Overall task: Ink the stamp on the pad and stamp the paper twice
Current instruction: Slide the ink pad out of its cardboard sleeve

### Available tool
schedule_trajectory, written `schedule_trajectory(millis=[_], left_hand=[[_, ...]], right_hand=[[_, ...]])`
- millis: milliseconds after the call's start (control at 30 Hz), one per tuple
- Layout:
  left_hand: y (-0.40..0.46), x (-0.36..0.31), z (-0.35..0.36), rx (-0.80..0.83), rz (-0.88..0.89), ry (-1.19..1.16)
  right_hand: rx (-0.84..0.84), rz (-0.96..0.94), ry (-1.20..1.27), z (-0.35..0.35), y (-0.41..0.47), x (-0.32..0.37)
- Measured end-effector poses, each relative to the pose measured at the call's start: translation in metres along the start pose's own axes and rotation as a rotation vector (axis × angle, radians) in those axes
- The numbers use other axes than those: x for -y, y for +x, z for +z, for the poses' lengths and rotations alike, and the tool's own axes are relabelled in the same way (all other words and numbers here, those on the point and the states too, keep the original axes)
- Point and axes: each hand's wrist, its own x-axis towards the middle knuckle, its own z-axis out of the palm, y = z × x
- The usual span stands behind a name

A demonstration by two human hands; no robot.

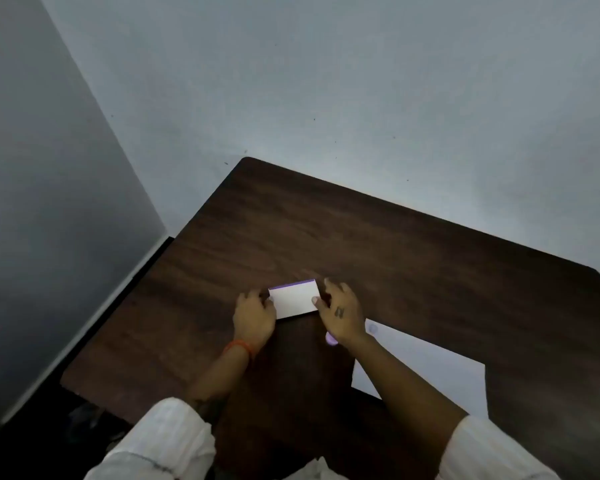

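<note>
Pad (pixel 294 301) white, purple-edged, flat on table (pixel 395 254); left hand (pixel 253 318), right hand (pixel 340 311) grip its ends.

One dark brown wooden table (pixel 361 237), one white rectangular ink pad case (pixel 295 301) with a purple edge, one white paper sheet (pixel 430 368), one small pale purple stamp (pixel 330 338), one orange wristband (pixel 238 346), and two hands: left hand (pixel 253 318), right hand (pixel 342 313).

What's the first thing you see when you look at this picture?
A small white box with a purple edge sits in the middle of the dark wooden table, the left hand and right hand at its two ends. To the right, a white paper lies partly under the right arm, a faint round mark near its far corner.
</note>
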Motion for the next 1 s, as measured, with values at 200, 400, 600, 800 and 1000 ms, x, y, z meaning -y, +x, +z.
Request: schedule_trajectory(millis=[200,400,600,800,1000], left_hand=[[0.003,0.003,0.005,0.071,0.024,-0.035],[-0.002,0.001,0.003,0.038,0.025,-0.023],[-0.009,0.006,-0.019,-0.075,0.063,-0.003],[-0.019,0.046,-0.048,-0.192,0.064,0.034],[-0.03,0.074,-0.055,-0.192,-0.016,0.054]], right_hand=[[-0.018,0.017,-0.026,0.004,0.003,0.006],[-0.067,0.007,-0.027,0.01,-0.001,0.012],[-0.133,-0.043,0.029,0.016,-0.013,0.034],[-0.047,-0.185,0.089,0.04,-0.03,0.061],[0.103,-0.232,0.026,0.064,-0.043,0.069]])
